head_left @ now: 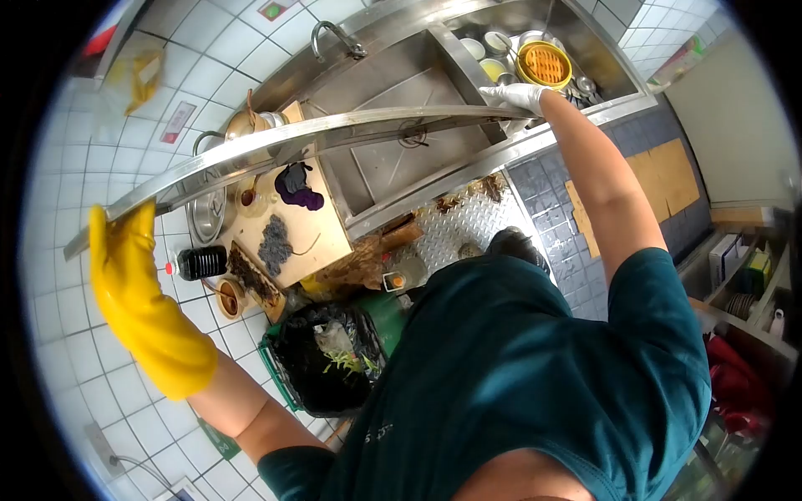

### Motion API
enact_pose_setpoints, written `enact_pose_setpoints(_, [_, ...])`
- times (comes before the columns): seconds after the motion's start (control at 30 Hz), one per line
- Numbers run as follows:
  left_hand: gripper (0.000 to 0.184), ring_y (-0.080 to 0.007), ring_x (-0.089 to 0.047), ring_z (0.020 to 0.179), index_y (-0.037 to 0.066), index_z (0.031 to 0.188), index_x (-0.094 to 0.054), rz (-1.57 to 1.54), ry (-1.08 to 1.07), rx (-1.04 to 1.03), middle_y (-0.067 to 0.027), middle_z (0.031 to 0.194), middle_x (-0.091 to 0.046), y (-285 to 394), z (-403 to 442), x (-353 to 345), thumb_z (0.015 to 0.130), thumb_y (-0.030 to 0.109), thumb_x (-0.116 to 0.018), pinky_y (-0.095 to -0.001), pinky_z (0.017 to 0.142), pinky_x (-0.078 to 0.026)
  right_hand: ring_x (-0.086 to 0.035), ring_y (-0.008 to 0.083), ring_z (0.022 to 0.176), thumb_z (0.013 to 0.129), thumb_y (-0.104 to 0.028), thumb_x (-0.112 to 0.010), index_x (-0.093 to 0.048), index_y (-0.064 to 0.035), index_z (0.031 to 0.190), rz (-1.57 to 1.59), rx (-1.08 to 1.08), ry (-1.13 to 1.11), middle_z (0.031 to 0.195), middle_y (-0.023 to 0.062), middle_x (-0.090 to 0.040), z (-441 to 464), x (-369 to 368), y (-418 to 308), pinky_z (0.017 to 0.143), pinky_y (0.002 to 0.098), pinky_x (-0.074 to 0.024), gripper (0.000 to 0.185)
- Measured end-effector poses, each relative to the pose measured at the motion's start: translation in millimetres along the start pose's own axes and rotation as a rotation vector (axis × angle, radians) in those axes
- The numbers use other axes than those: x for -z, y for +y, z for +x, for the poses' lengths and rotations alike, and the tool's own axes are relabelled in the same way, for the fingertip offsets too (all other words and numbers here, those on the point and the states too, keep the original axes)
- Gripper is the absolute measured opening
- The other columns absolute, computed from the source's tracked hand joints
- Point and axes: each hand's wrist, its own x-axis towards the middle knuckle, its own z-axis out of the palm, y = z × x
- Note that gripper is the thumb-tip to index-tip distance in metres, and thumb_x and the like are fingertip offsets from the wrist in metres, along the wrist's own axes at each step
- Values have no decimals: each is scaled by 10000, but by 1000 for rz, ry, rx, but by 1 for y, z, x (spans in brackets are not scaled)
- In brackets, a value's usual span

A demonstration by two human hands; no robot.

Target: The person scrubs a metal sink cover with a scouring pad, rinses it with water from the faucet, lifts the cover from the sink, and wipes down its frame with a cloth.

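Observation:
A long stainless steel panel, seen nearly edge-on, is held up across the view in both hands. My left hand, in a yellow rubber glove, is closed round its left end. At the other end is my right hand, in a white glove, with its fingers closed at the panel's edge. Behind the panel lies a steel sink basin. Close to my right hand, the adjoining basin holds several bowls, spoons and a yellow strainer basket.
A faucet rises behind the sink. On a wooden board lie a dark purple cloth and a grey scrubber. A dark bottle stands at left. Below is a lined bin. Flattened cardboard covers floor tiles.

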Motion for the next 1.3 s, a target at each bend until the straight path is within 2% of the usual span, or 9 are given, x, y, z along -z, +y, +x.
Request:
enact_pose_setpoints(0.1, [727, -259, -631, 1370, -16, 1584, -531, -43, -35, 21, -225, 1511, -649, 1, 7, -8, 968, 106, -898, -317, 1179, -467, -776, 370, 1181, 1008, -847, -534, -555, -7, 1601, 48, 33, -25, 1586, 262, -617, 14, 9, 18, 936, 432, -668, 1029])
enact_pose_setpoints(0.2, [712, -265, -652, 1344, -23, 1585, -524, 265, -75, -66, -232, 1507, -654, 10, -7, -25, 978, 84, -880, -318, 1168, -479, -653, 351, 1382, 1005, -862, -526, -535, -24, 1634, 35, 80, 1, 1620, 253, -587, 28, 15, 23, 1157, 443, -522, 1048])
enact_pose_setpoints(0.3, [592, -266, -568, 1440, -58, 1555, -488, -67, -94, 98, -227, 1586, -574, 6, 6, -31, 1068, 123, -773, -325, 1242, -458, -670, 257, 1268, 1041, -818, -521, -612, -48, 1581, -181, 229, 187, 1506, 151, -679, 93, 49, 60, 1045, 400, -548, 945])
enact_pose_setpoints(0.57, [439, -220, -556, 1433, -86, 1466, -531, -623, 60, 424, -196, 1538, -628, 40, -7, -77, 1147, 183, -667, -317, 1273, -420, -631, 266, 1311, 1053, -752, -581, -636, -14, 1550, -77, 248, 183, 1465, 148, -700, 60, 38, 11, 1153, 385, -454, 891])
enact_pose_setpoints(0.73, [508, -448, -629, 1353, -151, 1466, -469, -442, -21, 363, -380, 1493, -555, 7, 10, -81, 1151, 216, -628, -480, 1153, -616, -586, 326, 1425, 1038, -806, -537, -548, 30, 1604, -75, 177, 188, 1550, 228, -637, 69, 45, 6, 1225, 423, -416, 1009])
enact_pose_setpoints(0.87, [566, -493, -672, 1262, -146, 1491, -441, -499, 60, 461, -409, 1432, -562, 22, 10, -117, 1138, 239, -661, -514, 1162, -607, -537, 337, 1505, 1022, -839, -513, -493, -2, 1659, -69, 116, 142, 1646, 214, -566, 93, 64, 16, 1261, 456, -396, 1052])
enact_pose_setpoints(0.93, [498, -428, -607, 1356, -131, 1452, -471, -514, 86, 534, -363, 1487, -559, 30, 14, -131, 1145, 214, -656, -492, 1192, -568, -531, 350, 1513, 1012, -844, -523, -496, -25, 1664, -35, 71, 166, 1664, 201, -549, 102, 71, 21, 1240, 486, -431, 1047])
enact_pose_setpoints(1.0, [465, -383, -581, 1390, -120, 1433, -490, -492, 129, 575, -332, 1502, -570, 34, 18, -146, 1149, 209, -656, -467, 1202, -548, -376, 467, 1623, 978, -861, -550, -290, -78, 1762, 53, 80, 25, 1808, 219, -317, 104, 86, 26, 1196, 689, -448, 1138])
enact_pose_setpoints(1.3, [441, -253, -598, 1350, -54, 1414, -595, -495, 382, 678, -171, 1504, -656, 17, 44, -183, 1151, 291, -673, -380, 1232, -456, -629, 272, 1416, 1104, -755, -443, -536, -162, 1659, 280, 158, -63, 1538, 144, -659, 98, 120, 54, 1074, 519, -550, 818])
